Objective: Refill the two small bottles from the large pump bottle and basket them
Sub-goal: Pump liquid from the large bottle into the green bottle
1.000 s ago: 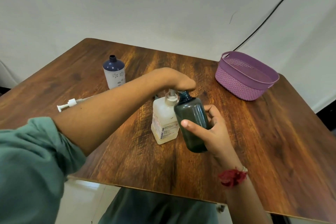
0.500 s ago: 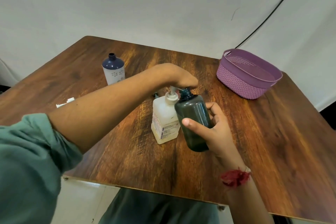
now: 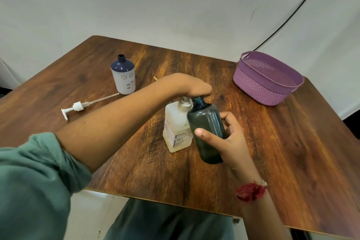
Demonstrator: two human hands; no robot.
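Left hand (image 3: 191, 88) palm-down on pump head of large cream square plastic pump bottle (image 3: 176, 132), upright mid-table; fingers hidden, cannot tell curl. Right hand (image 3: 231, 142) wrapped round small dark teal translucent plastic bottle (image 3: 206, 124), tilted, open neck right at pump spout. Navy-topped white flower-print small bottle (image 3: 123, 78) uncapped, upright, far left. Loose white pump with dip tube (image 3: 78, 106) flat near it. Purple woven-look plastic basket (image 3: 261, 87) far right on brown wooden table (image 3: 292, 152).

loose pump (image 3: 78, 106) fully uncovered, left forearm (image 3: 116, 124) shifted clear of it
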